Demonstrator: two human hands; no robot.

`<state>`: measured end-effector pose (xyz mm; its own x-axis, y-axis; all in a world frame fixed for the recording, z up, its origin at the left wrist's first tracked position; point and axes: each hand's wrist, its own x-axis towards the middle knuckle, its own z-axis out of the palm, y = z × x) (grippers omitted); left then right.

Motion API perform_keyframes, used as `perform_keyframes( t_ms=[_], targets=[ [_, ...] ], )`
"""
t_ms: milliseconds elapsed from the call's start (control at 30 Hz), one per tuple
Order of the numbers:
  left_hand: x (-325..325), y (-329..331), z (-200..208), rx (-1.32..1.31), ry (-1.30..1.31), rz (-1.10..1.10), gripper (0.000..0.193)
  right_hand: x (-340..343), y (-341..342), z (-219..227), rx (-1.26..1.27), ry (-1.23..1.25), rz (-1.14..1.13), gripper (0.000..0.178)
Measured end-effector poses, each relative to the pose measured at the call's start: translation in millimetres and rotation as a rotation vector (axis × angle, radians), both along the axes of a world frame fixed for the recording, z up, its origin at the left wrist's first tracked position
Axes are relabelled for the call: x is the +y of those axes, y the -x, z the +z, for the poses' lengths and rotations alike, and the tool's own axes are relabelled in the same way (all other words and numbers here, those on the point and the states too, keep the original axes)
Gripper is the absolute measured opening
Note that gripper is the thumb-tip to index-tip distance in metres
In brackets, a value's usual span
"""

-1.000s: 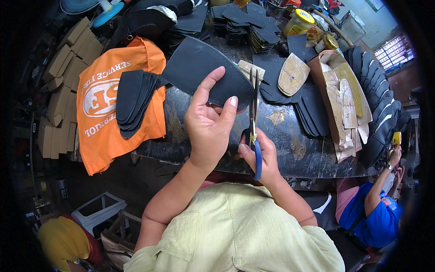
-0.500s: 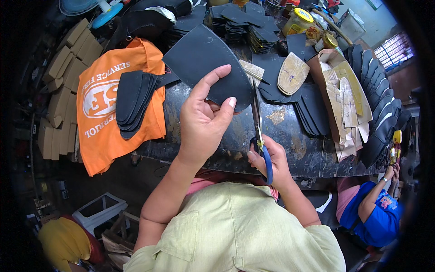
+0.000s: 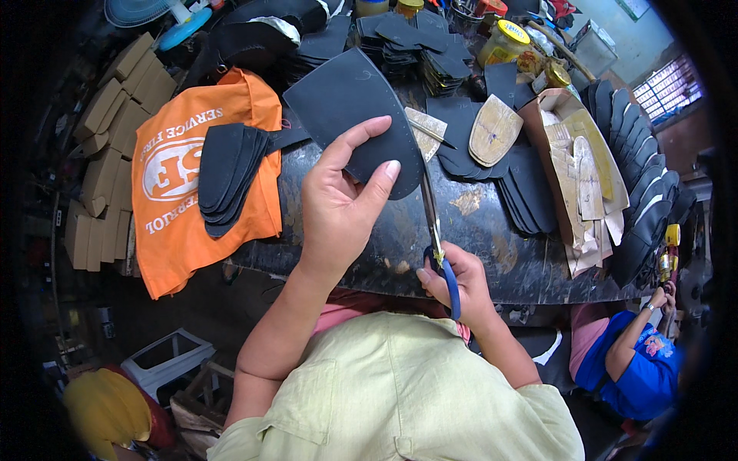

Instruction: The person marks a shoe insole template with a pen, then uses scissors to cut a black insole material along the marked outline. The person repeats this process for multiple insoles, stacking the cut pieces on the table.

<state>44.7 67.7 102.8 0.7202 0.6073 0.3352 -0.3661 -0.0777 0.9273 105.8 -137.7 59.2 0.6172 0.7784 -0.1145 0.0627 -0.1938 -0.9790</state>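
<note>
My left hand (image 3: 344, 196) pinches a black sheet piece (image 3: 346, 96) with one rounded end and a line of small marks near its edge, thumb and fingers on opposite faces. In my right hand (image 3: 461, 280) is a pair of scissors (image 3: 444, 269) with blue handles, a bit of yellow wound near the pivot. Its blades point up along the right edge of the black piece; whether they touch it I cannot tell. Just behind lie a pen (image 3: 432, 134) and a pale card pattern (image 3: 423, 142). A worn tan rounded template (image 3: 494, 132) rests on more black pieces (image 3: 525, 192).
An orange cloth bag (image 3: 254, 192) under a stack of black pieces (image 3: 227, 173) covers the table's left. On the right stand a cardboard box (image 3: 561, 200) of patterns and a row of black shoe parts (image 3: 642, 192). Jars (image 3: 503, 44) are at the back. Another person (image 3: 626, 353) works at right.
Both hands have come slightly nearer to me. The black piece has turned a little more upright, and the scissors have moved down along its right edge.
</note>
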Motion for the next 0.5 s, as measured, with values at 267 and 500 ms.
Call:
perform_keyframes(
  t_ms=[267, 500],
  targets=[
    [-8, 2, 3, 0.044, 0.051, -0.013, 0.052, 8, 1, 3, 0.02, -0.07, 0.017, 0.022],
    [-13, 6, 4, 0.069, -0.008, -0.027, 0.053, 9, -1, 5, 0.063, -0.099, 0.018, 0.022]
  ],
)
